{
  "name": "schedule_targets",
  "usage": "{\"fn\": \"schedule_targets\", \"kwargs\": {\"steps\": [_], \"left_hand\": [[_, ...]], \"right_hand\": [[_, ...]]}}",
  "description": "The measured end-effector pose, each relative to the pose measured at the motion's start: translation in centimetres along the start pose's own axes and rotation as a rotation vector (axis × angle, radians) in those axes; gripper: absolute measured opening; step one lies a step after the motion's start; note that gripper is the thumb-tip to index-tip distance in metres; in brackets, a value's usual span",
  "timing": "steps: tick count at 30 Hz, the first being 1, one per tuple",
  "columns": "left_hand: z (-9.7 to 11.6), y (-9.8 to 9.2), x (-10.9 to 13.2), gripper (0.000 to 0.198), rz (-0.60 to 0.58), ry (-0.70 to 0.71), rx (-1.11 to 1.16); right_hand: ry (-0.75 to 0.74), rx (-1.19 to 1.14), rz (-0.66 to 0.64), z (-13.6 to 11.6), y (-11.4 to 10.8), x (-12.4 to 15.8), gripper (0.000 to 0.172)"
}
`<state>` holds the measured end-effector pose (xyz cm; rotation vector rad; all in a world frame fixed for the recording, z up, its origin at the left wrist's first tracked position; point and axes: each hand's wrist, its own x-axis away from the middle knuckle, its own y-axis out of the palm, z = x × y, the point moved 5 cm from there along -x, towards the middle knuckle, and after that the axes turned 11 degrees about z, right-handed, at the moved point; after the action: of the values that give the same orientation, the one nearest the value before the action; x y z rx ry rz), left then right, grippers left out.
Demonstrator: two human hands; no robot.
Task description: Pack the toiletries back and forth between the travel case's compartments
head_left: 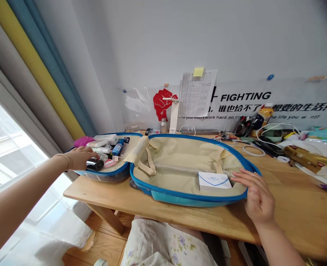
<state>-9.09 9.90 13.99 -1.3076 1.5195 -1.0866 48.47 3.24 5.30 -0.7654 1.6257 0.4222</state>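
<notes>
A blue-rimmed suitcase (177,201) with beige lining lies unfolded on the wooden table. Over its left half, my left hand (81,158) reaches palm down, fingers stretched over a pile of small toiletries. Right by its fingertips is a dark round-capped container (94,164); whether they touch is unclear. A blue bottle (118,147), a white tube (101,150), white boxes (109,139) and a magenta item (83,141) lie around it. At the right half's near right corner, my right hand (259,197) rests by the rim with fingers extended. Beside those fingers sits a white box (213,181) with a blue line.
Behind the suitcase stand a white lamp (174,116) and a small metallic bottle (164,126). To the right, the table (293,207) carries a tape roll (253,150), a yellow bottle (265,114), cables and a gold pouch (307,157). Curtains (41,74) hang at the left.
</notes>
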Motion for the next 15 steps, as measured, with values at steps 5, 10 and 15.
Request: {"fn": "schedule_targets", "kwargs": {"steps": [5, 10, 15], "left_hand": [[-0.3, 0.0, -1.4, 0.052, -0.042, 0.066, -0.063], [-1.0, -0.8, -1.7, 0.057, -0.052, 0.049, 0.076], [-2.1, -4.1, -1.2, 0.079, 0.059, -0.059, 0.341]], "right_hand": [[0.004, 0.002, 0.000, -0.1, 0.0, -0.1, 0.040], [0.022, 0.027, -0.012, -0.3, 0.0, -0.3, 0.042], [0.005, 0.009, -0.011, -0.4, 0.0, -0.4, 0.038]]}}
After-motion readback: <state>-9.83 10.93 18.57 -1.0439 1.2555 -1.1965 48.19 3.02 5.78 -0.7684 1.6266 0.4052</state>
